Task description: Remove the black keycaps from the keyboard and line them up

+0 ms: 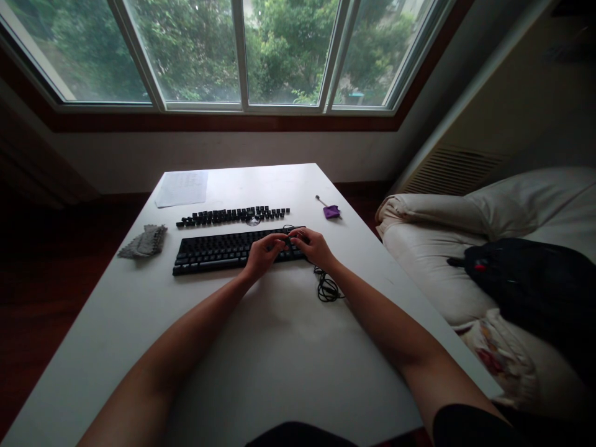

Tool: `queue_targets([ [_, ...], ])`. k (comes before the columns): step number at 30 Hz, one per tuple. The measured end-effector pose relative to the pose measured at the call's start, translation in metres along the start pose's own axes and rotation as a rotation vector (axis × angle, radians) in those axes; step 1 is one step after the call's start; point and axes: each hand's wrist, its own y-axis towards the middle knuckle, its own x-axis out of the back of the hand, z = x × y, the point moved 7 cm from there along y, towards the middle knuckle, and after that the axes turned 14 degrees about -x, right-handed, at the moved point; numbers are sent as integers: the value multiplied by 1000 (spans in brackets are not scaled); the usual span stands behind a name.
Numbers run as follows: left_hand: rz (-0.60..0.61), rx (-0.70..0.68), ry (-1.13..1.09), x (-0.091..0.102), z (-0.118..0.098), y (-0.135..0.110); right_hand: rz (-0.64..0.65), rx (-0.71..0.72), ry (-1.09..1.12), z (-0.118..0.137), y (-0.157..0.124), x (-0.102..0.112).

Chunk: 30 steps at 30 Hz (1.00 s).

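Observation:
A black keyboard (214, 251) lies on the white table in front of me. Over its right part, my left hand (265, 253) and my right hand (314, 245) meet with bent fingers, the fingertips pinched together. A small dark piece seems to sit between them, too small to name. Beyond the keyboard, loose black keycaps (209, 217) stand in rows, with a small round shiny thing (252, 220) at their near side. A coiled black cable (328, 288) rests beside my right forearm, and part of it runs behind my right hand.
A crumpled grey cloth (145, 241) lies at the left of the white table (279, 360). Paper (181, 188) is at the far left corner. A purple item (331, 212) with a thin stick lies far right. A pale sofa (419, 248) holds a black bag (526, 279).

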Motion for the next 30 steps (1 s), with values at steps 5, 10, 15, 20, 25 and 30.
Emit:
queue_targets([
  [5, -34, 2, -129, -1, 3, 2, -37, -41, 21, -3, -1, -1],
  [10, -70, 10, -152, 0, 6, 3, -85, -55, -6, -1, -2, -1],
  [15, -71, -27, -122, -2, 3, 2, -62, -74, 5, 0, -3, -6],
  [20, -47, -23, -6, -2, -1, 0, -48, -149, 80, -6, -1, -9],
  [25, -11, -22, 84, -1, -3, -1, -31, -194, 120, -11, 2, -10],
  [30, 35, -35, 152, -2, -3, -1, -22, -238, 121, -16, 3, -11],
])
